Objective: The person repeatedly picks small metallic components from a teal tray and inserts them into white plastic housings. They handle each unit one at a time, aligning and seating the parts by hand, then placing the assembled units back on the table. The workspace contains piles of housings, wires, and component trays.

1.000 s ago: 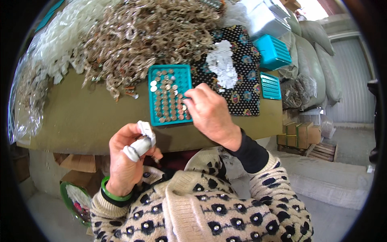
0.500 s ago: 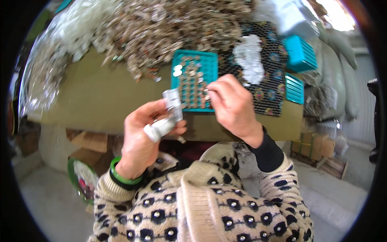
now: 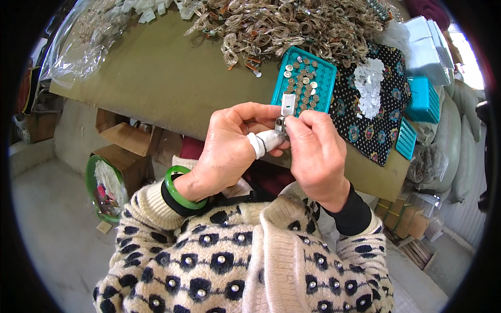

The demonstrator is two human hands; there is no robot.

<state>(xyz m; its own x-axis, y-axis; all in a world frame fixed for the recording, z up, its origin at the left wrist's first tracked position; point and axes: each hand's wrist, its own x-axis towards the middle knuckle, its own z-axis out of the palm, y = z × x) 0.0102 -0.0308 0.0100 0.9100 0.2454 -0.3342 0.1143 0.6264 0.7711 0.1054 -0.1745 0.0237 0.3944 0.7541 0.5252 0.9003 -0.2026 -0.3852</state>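
My left hand (image 3: pixel 229 141) grips a small white plastic battery case (image 3: pixel 288 104) between thumb and fingers. Its thumb wears a white wrap with a dark band. Against the lower end of the case, by a silvery part, my right hand (image 3: pixel 317 154) presses its thumb and forefinger together; whatever lies in that pinch is hidden. Just beyond both hands is a teal plastic tray (image 3: pixel 325 78) with rows of small round metal discs, like button cells (image 3: pixel 306 81), sitting in its pockets. A few of the discs look brighter.
A big heap of coiled clear wires (image 3: pixel 292 28) covers the table's far side. Right of the tray, white tabs (image 3: pixel 369 86) lie on a patterned black cloth (image 3: pixel 347 120). Stacked teal trays (image 3: pixel 421 99) and another teal tray (image 3: pixel 405 138) stand at the right. Clear plastic wrap (image 3: pixel 88 47) covers the far left.
My right hand has left the tray and come to the case in my left hand. The view has shifted, so the table and tray appear farther right and higher.
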